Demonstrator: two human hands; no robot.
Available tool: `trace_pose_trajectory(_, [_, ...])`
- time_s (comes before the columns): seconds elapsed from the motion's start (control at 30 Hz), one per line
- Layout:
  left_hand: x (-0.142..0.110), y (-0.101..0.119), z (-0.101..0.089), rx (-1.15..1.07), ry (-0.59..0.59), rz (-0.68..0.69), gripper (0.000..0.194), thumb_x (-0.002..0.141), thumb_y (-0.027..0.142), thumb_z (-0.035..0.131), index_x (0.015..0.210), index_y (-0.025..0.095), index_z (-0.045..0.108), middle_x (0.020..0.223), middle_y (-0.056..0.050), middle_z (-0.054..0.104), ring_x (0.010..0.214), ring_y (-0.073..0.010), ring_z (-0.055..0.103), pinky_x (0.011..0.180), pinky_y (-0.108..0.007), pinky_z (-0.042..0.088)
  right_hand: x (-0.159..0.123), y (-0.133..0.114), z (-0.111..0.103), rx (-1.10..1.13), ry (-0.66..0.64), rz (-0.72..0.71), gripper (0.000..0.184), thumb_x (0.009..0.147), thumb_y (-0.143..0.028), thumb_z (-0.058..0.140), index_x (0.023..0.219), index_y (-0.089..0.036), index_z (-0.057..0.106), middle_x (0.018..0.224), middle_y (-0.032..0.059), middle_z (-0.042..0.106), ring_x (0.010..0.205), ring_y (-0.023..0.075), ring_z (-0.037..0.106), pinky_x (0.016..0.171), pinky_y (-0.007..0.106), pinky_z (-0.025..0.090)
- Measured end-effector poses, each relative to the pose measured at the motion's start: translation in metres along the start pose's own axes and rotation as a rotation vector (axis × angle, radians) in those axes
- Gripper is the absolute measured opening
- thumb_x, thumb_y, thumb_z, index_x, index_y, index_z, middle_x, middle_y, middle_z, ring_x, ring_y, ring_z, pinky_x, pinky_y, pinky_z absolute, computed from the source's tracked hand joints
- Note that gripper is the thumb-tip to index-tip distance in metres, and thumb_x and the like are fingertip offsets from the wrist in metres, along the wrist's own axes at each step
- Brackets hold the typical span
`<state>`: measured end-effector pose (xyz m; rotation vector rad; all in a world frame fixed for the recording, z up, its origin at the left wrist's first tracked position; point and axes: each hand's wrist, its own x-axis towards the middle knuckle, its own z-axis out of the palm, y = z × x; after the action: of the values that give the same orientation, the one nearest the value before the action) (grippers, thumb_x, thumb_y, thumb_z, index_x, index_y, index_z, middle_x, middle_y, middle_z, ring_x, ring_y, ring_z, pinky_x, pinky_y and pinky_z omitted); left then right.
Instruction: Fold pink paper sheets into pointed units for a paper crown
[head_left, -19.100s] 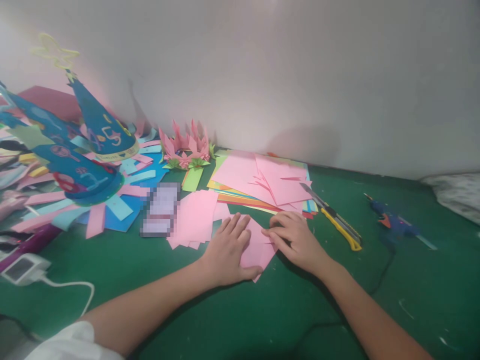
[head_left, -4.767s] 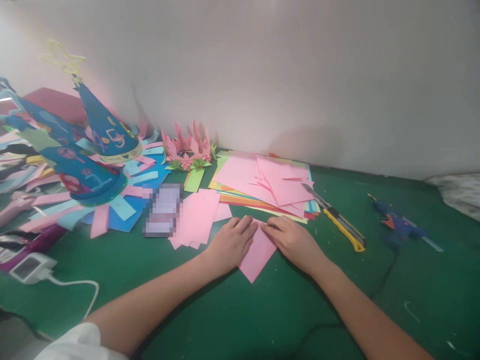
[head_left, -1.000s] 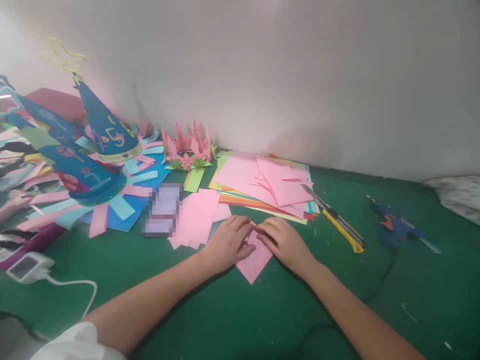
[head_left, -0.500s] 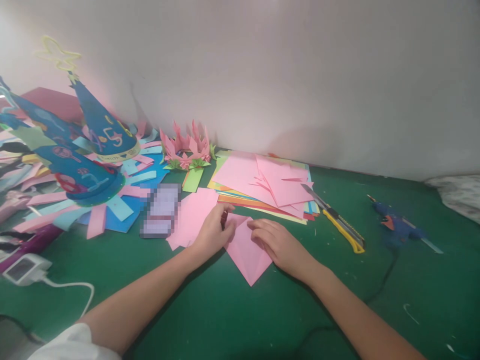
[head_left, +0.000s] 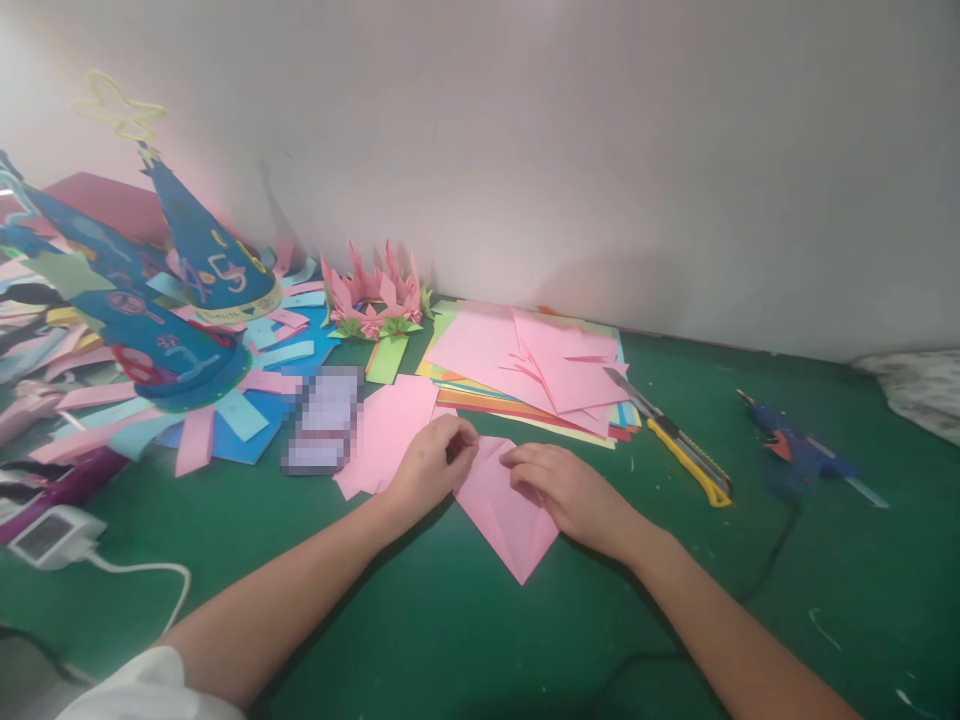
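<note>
Left hand (head_left: 429, 462): fingers pinching left edge of creased pink paper square (head_left: 501, 505) | right hand (head_left: 574, 495): fingers curled over its right side | paper: on green surface (head_left: 420, 640), near yellow-handled metal cutter (head_left: 686, 455)

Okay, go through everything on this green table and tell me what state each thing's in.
Creased pink sheet, lying flat, partly covered
Left hand, fingertips closed at its edge
Right hand, fingers bent over it
Box cutter, lying down, blade apparently out
Glue gun, lying down, heat unknown
Phone, screen lit, contents blurred
Paper crown, assembled, standing
</note>
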<state>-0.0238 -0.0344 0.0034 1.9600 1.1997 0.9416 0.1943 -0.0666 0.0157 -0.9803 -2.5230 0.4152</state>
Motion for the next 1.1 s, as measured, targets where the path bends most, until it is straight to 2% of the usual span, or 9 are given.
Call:
trace_pose_trajectory(0.17, [0.000, -0.002, -0.001, 0.080, -0.036, 0.206, 0.013, 0.077, 0.005, 0.053, 0.077, 0.016, 0.058, 0.075, -0.001, 0.058, 0.071, -0.0125, 0.055, 0.064, -0.024, 0.046, 0.000, 0.001, 0.006, -0.045, 0.013, -0.007, 0.023, 0.089, -0.008, 0.040, 0.095, -0.019, 0.059, 0.112, 0.0086, 0.063, 0.106, 0.0206, 0.055, 0.090, 0.039, 0.046])
trace_pose_trajectory(0.27, [-0.001, -0.005, 0.000, 0.061, -0.039, 0.343, 0.015, 0.078, 0.003, 0.053, 0.076, 0.016, 0.060, 0.083, -0.003, 0.062, 0.078, -0.0135, 0.058, 0.071, -0.027, 0.048, -0.002, 0.002, 0.009, -0.088, 0.008, 0.009, 0.024, 0.089, -0.009, 0.039, 0.098, -0.019, 0.059, 0.118, 0.0088, 0.060, 0.110, 0.0214, 0.053, 0.093, 0.040, 0.045])
trace_pose_trajectory(0.33, [-0.001, -0.007, 0.001, 0.064, -0.033, 0.384, 0.015, 0.079, 0.003, 0.053, 0.077, 0.016, 0.060, 0.087, -0.004, 0.063, 0.081, -0.0138, 0.059, 0.074, -0.027, 0.049, -0.003, 0.002, 0.010, -0.104, 0.012, 0.011, 0.024, 0.090, -0.009, 0.039, 0.099, -0.019, 0.058, 0.123, 0.0095, 0.058, 0.112, 0.0218, 0.052, 0.094, 0.041, 0.045])
trace_pose_trajectory(0.6, [-0.003, -0.008, -0.003, 0.201, -0.102, 0.483, 0.013, 0.088, 0.012, 0.050, 0.077, 0.016, 0.057, 0.094, -0.007, 0.066, 0.088, -0.0163, 0.060, 0.078, -0.031, 0.050, -0.004, 0.003, 0.011, -0.115, 0.050, 0.007, 0.023, 0.090, -0.011, 0.039, 0.102, -0.018, 0.058, 0.123, 0.0109, 0.059, 0.115, 0.0223, 0.051, 0.096, 0.044, 0.045])
trace_pose_trajectory(0.83, [0.001, -0.012, -0.006, 0.229, -0.220, 0.515, 0.013, 0.088, 0.011, 0.049, 0.078, 0.016, 0.055, 0.100, -0.006, 0.066, 0.093, -0.0164, 0.059, 0.082, -0.033, 0.049, -0.007, 0.004, 0.014, -0.053, 0.067, 0.076, 0.025, 0.090, -0.013, 0.039, 0.107, -0.020, 0.056, 0.128, 0.0109, 0.055, 0.118, 0.0207, 0.050, 0.097, 0.042, 0.046])
trace_pose_trajectory(1.1, [0.005, -0.007, -0.011, 0.228, -0.269, 0.541, 0.016, 0.087, 0.008, 0.046, 0.075, 0.016, 0.054, 0.100, -0.007, 0.068, 0.088, -0.0168, 0.059, 0.076, -0.032, 0.050, -0.007, 0.006, 0.015, -0.022, 0.037, 0.106, 0.019, 0.091, -0.012, 0.038, 0.101, -0.018, 0.053, 0.134, 0.0123, 0.050, 0.124, 0.0200, 0.044, 0.100, 0.042, 0.042])
